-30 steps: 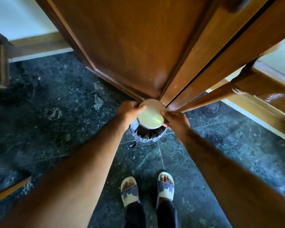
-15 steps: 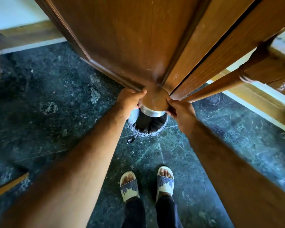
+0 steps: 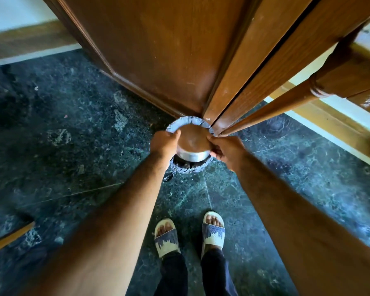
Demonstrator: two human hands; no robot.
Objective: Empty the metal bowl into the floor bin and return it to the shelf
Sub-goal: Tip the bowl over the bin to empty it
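Observation:
The metal bowl (image 3: 193,146) is turned upside down, its shiny base facing me and reflecting the brown door. It hangs right over the floor bin (image 3: 189,123), a small round bin lined with a dark bag, which stands on the floor against the door's corner. My left hand (image 3: 165,144) grips the bowl's left side and my right hand (image 3: 225,149) grips its right side. The bowl hides most of the bin's opening and whatever is inside it.
A brown wooden door (image 3: 169,50) and its frame (image 3: 254,67) rise just behind the bin. A wooden furniture leg (image 3: 271,112) slants in from the right. The floor (image 3: 62,135) is dark green marble. My feet in sandals (image 3: 189,233) stand close behind the bin.
The bowl went from open side up, showing pale contents, to fully upside down over the bin. Both hands turned with it and sank lower toward the bin.

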